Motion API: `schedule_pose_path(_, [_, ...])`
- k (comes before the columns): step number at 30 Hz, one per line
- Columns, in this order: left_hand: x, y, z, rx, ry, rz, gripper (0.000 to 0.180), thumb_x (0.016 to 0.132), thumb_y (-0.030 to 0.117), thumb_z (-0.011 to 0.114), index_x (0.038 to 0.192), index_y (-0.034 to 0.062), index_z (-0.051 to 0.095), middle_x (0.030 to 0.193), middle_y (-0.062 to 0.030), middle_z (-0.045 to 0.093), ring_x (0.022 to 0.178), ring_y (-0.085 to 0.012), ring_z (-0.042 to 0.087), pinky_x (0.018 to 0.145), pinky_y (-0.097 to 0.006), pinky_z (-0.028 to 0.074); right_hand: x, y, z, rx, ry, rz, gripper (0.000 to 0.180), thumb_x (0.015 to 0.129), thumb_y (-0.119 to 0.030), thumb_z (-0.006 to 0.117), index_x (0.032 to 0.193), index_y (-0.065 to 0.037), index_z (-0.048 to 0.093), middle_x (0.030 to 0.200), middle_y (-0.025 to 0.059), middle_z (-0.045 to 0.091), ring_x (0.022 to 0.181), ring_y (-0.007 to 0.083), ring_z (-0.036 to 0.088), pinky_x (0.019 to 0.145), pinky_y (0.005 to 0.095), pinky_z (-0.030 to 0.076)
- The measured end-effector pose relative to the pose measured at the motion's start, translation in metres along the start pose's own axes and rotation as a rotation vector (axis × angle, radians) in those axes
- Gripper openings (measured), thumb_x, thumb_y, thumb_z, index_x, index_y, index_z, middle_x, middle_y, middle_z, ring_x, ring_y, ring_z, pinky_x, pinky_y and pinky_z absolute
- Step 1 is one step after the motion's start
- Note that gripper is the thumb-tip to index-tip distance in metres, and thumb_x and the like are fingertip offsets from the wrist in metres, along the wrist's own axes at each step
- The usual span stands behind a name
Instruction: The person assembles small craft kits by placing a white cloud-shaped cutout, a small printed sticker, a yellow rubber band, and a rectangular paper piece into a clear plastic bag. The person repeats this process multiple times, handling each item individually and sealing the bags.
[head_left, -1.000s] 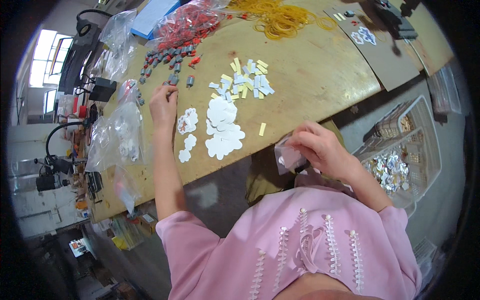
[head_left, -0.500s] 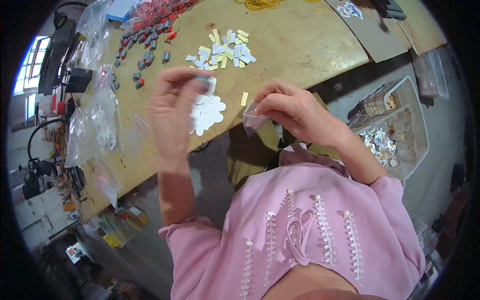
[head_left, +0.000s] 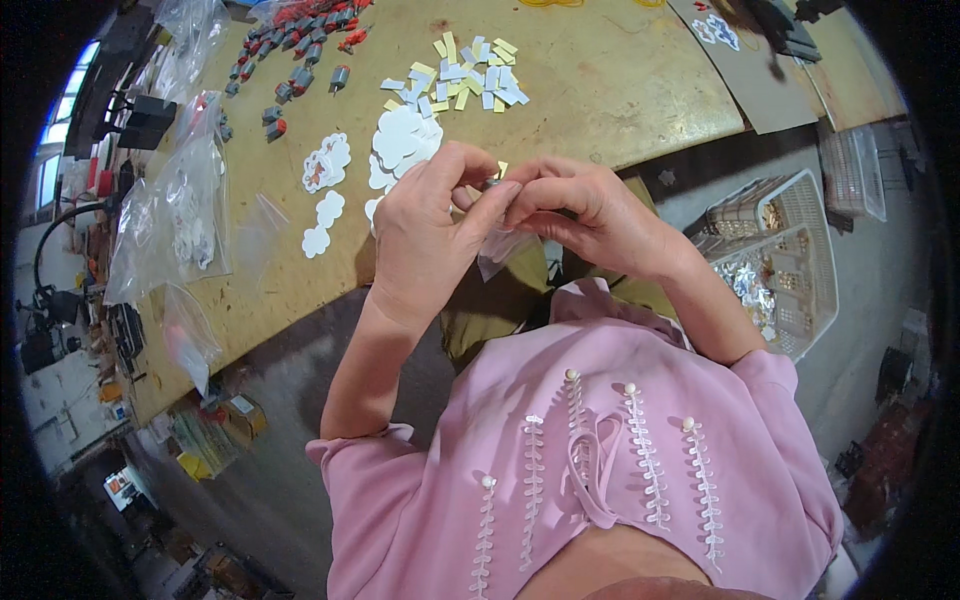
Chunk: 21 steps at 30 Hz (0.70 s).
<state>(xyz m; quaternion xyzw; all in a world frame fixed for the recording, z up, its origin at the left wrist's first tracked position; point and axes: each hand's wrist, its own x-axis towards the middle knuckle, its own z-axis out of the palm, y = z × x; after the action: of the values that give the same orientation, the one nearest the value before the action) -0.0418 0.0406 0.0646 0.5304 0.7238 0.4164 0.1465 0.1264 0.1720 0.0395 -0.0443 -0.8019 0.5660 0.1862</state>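
**A:** Where are the hands?

**B:** Both meet in the centre of the frame, just below the table's near edge. The left hand (head_left: 425, 240) and right hand (head_left: 590, 215) have their fingertips pinched together on a small clear plastic bag (head_left: 500, 250), which hangs down between them, touching both. Both hands are closed on it.

**A:** Anything else in the grip?

**B:** Something tiny sits at the fingertips, too small to tell.

**A:** What lies around them?

**B:** Just above the hands, on the wooden table (head_left: 620, 80), a pile of white flower-shaped cutouts (head_left: 405, 140). More of those lie singly to the left (head_left: 325, 162). Further up, a scatter of small yellow and white paper strips (head_left: 465, 85). In the upper left of the frame, red-and-grey small parts (head_left: 300, 50) and larger clear plastic bags (head_left: 170, 215). At the right, well apart from the hands, a white wire basket (head_left: 790, 250) with shiny bits inside.
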Motion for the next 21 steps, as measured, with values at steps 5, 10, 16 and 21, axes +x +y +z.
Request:
schedule_pose_path(5, [0.003,-0.009,0.006,0.021,-0.002,0.053,0.022,0.089,0.016,0.084,0.099,0.0052,0.068,0.082,-0.0051,0.070,0.068,-0.0157,0.065,0.064,-0.030,0.053,0.001,0.009,-0.003,0.092,-0.015,0.037,0.008,0.098,-0.004,0.073,0.106,-0.003,0.073,0.105,0.0091,0.067,0.097,0.0211,0.069,0.084,0.0334,0.056])
schedule_pose_path(10, [0.006,-0.009,-0.001,-0.311,-0.195,-0.256,0.013,0.097,0.012,0.078,0.098,0.0014,0.070,0.084,0.0008,0.070,0.073,-0.0046,0.058,0.065,-0.024,0.049,0.002,0.011,-0.010,0.121,-0.012,0.067,0.008,0.099,-0.006,0.072,0.107,-0.004,0.074,0.102,0.0077,0.067,0.095,0.0193,0.068,0.084,0.0315,0.055])
schedule_pose_path(16, [0.005,-0.007,-0.003,-0.495,-0.116,-0.314,0.032,0.096,0.009,0.078,0.123,-0.0030,0.066,0.104,-0.0056,0.075,0.090,-0.0092,0.068,0.082,-0.025,0.055,0.001,0.020,-0.008,0.250,0.094,0.067,0.008,0.101,-0.003,0.070,0.108,-0.002,0.074,0.099,0.0045,0.067,0.096,0.0142,0.067,0.085,0.0295,0.055])
schedule_pose_path(21, [-0.011,-0.006,0.004,-0.354,-0.411,-0.354,0.047,0.092,0.008,0.082,0.133,-0.0041,0.064,0.107,-0.0067,0.077,0.095,-0.0108,0.071,0.084,-0.027,0.057,0.000,0.020,-0.016,0.429,0.152,0.137,0.009,0.102,0.000,0.067,0.109,0.000,0.073,0.106,0.0045,0.069,0.100,0.0124,0.067,0.088,0.0270,0.055])
